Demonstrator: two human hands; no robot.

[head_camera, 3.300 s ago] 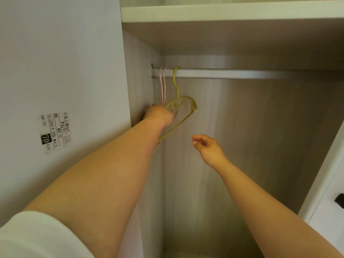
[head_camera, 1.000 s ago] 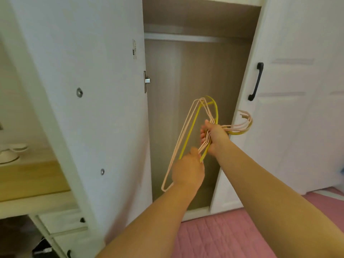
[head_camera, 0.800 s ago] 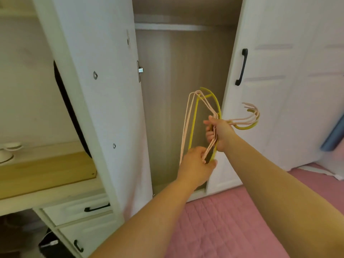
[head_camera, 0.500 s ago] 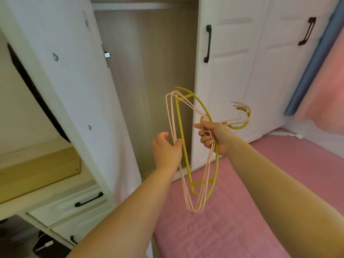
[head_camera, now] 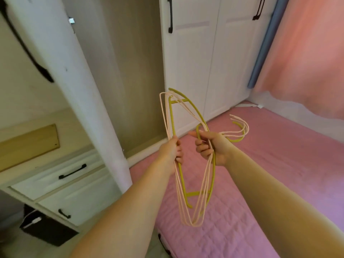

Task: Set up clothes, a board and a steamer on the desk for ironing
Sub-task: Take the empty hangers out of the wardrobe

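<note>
Left hand [head_camera: 172,150] curled round the hangers' [head_camera: 188,164] long side, right hand [head_camera: 212,146] gripping them near the hooks [head_camera: 240,130], over pink mat [head_camera: 270,174]

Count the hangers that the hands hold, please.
4 hangers: one green and three pink, all in one bunch gripped by the left hand and the right hand. The pink ones overlap, so another may be hidden.
</note>
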